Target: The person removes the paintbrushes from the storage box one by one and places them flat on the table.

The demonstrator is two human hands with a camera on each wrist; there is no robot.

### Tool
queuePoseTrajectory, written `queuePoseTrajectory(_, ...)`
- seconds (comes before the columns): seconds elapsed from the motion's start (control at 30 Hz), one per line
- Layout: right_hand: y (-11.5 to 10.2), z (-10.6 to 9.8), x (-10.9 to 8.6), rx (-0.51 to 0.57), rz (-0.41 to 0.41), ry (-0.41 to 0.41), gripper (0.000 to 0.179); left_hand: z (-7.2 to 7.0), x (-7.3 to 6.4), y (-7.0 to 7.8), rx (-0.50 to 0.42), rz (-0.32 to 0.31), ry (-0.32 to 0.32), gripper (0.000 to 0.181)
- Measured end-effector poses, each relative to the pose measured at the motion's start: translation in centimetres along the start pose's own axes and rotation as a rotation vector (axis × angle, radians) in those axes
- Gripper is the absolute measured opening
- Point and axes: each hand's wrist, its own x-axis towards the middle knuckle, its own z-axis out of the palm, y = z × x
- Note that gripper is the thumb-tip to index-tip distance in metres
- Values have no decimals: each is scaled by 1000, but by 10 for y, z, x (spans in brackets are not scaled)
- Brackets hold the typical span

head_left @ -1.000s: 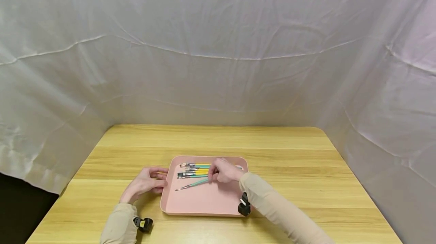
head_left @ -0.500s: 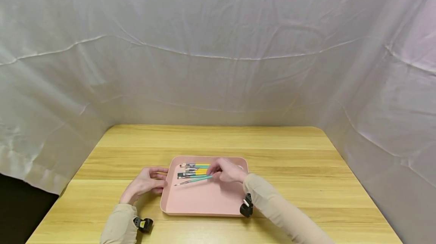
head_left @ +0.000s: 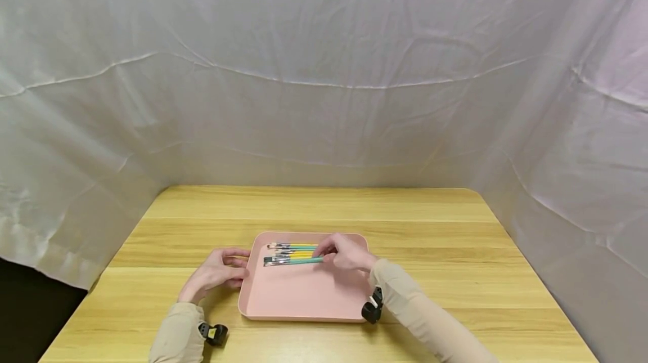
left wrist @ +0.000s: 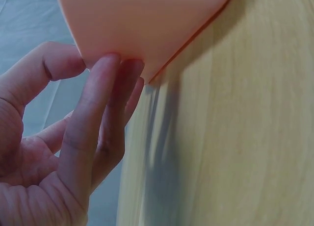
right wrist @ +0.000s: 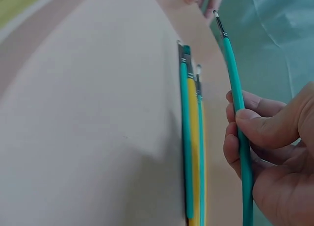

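In the head view, a pink tray [head_left: 304, 301] carries several teal and yellow paintbrushes [head_left: 288, 252] side by side, bristles to the left. My right hand [head_left: 346, 253] is above the tray, over the handle ends. Its thumb and fingers pinch a slim teal paintbrush [right wrist: 235, 84], which the right wrist view shows apart from the row of brushes [right wrist: 187, 138]. At the tray's left side, my left hand [head_left: 217, 270] rests its fingertips [left wrist: 105, 64] against the rim and outer wall, loosely bent. The far handle ends are hidden by my right hand.
A wood-grain table [head_left: 430, 228] lies under the tray. Grey-white cloth [head_left: 324, 126] hangs at its back and both sides. A small black camera is strapped to each wrist.
The teal paintbrush in my right hand has turned from a slant to run along the others, moving back toward them. The right hand has shifted slightly right. Left hand and tray stay put.
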Motion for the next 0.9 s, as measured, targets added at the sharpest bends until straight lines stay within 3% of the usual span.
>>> queuePoseTrajectory(0.23, 5, -12, -8, 56, 13, 22, 22, 0, 0, 0, -6, 9, -10, 61)
queuePoseTrajectory(0.67, 16, -26, -28, 459, 21, 50, 30, 0, 1, 0, 6, -13, 6, 61)
queuePoseTrajectory(0.9, 20, -32, -38, 577, 36, 68, 34, -1, 2, -2, -14, 13, -20, 63)
